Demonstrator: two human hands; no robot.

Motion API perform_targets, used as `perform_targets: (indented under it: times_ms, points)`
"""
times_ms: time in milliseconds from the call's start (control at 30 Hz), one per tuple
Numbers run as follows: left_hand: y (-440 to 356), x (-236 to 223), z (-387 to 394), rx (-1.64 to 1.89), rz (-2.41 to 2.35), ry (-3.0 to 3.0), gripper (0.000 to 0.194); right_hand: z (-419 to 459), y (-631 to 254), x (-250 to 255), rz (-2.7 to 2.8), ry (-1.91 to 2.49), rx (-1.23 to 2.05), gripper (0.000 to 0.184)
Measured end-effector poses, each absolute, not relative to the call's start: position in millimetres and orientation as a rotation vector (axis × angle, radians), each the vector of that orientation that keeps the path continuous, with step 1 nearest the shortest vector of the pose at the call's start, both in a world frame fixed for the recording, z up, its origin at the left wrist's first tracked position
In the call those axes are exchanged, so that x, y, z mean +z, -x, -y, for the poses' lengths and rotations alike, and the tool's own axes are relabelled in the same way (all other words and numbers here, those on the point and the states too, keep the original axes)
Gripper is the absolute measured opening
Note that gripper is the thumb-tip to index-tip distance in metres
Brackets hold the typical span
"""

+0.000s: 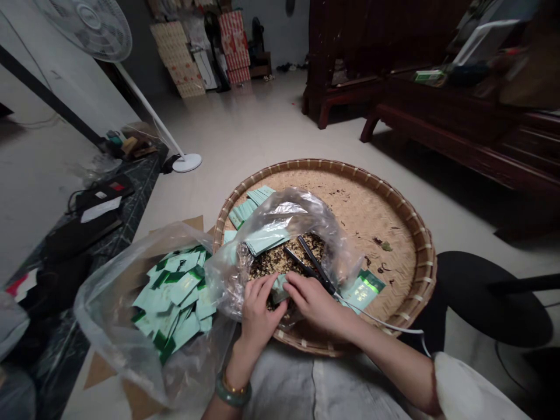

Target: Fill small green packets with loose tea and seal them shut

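Note:
A small green packet [279, 289] is pinched between my left hand [259, 304] and my right hand [311, 300], with the fingers of both closed on it. Below my hands, an open clear plastic bag [297, 204] holds a loose dark and tan dried mix [273, 263]. Across that bag lies a black tong-shaped tool [315, 263] with a white cord, close to my right hand. A stack of pale green packets [266, 240] sits at the bag's left. Flat green packets [364, 290] lie to the right of my right hand.
A round woven bamboo tray [389, 198] carries the bag and more packet stacks [245, 211]. At left, another plastic bag [109, 291] is heaped with green packets [177, 291]. A white fan [187, 163], a round black base [494, 297] and dark wooden furniture [437, 134] stand around.

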State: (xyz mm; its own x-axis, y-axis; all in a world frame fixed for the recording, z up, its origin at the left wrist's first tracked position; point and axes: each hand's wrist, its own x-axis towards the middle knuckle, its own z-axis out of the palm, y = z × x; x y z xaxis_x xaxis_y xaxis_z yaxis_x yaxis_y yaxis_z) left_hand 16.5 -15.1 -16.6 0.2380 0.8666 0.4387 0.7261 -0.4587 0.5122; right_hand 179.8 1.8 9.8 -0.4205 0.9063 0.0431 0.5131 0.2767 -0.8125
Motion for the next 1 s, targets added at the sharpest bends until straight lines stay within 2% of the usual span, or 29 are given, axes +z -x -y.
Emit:
perform_targets:
  times_ms: [167,300,400,467,633,767,833,1000]
  points:
    - [-12.9,-11.1,12.8,1.001,-1.525,-2.237,0.042,-1.7,-181.7,19.9,2.094,1.144,0.988,0.021]
    - [-6.8,-9.6,10.0,1.054,-1.594,-2.211,0.036,-4.2,-185.3,25.7,1.713,1.087,1.104,0.026]
    - [-2.3,-11.0,8.2,1.107,-1.639,-2.157,0.036,-8.2,-189.2,10.5,1.494,1.201,1.188,0.029]
    - [-0.1,-13.4,7.7,1.152,-1.648,-2.112,0.035,-10.4,-192.7,-6.5,1.704,1.293,1.166,0.026]
    - [2.7,-21.6,9.3,1.261,-1.648,-1.981,0.034,-19.1,-200.9,-34.4,2.135,1.385,0.845,0.057]
    - [4.6,-24.0,11.2,1.257,-1.641,-1.882,0.041,-32.0,-194.1,-27.3,2.331,1.443,0.789,0.081]
    - [5.7,-23.6,11.7,1.248,-1.638,-1.853,0.043,-36.7,-186.1,-20.5,2.409,1.426,0.775,0.087]
    - [7.6,-23.8,11.5,1.267,-1.624,-1.836,0.043,-42.2,-171.8,-12.9,2.429,1.295,0.876,0.073]
